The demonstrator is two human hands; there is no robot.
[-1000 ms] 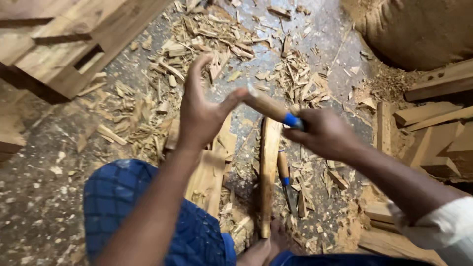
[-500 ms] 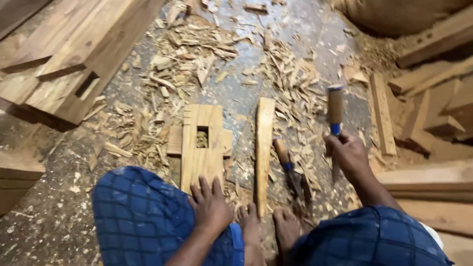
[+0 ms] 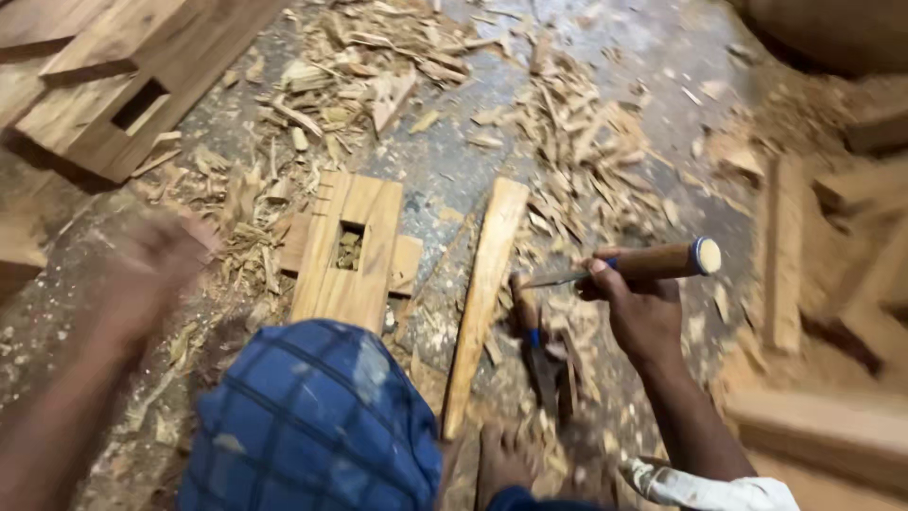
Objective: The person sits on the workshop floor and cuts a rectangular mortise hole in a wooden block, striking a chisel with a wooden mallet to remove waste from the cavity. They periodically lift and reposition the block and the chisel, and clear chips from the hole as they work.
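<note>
My right hand [image 3: 643, 317] is wrapped tight around a wooden-handled chisel [image 3: 653, 263], fingers [image 3: 605, 284] curled shut on the handle, the blade end pointing back toward the mortised wood block [image 3: 348, 251]. That block is my landmark: the chisel sits well to its right, across the long wooden slat [image 3: 482, 293] that lies just beside the block. A second chisel [image 3: 534, 336] lies on the floor right of the slat, below my grip. My left hand [image 3: 142, 274] is blurred in motion to the left of the block, apart from it; I cannot tell whether its fingers are spread or closed. As I judge it, good cutting here needs the block pinned steady and the edge set squarely at the slot's wall. Wood shavings [image 3: 378, 66] litter the floor beyond the block.
</note>
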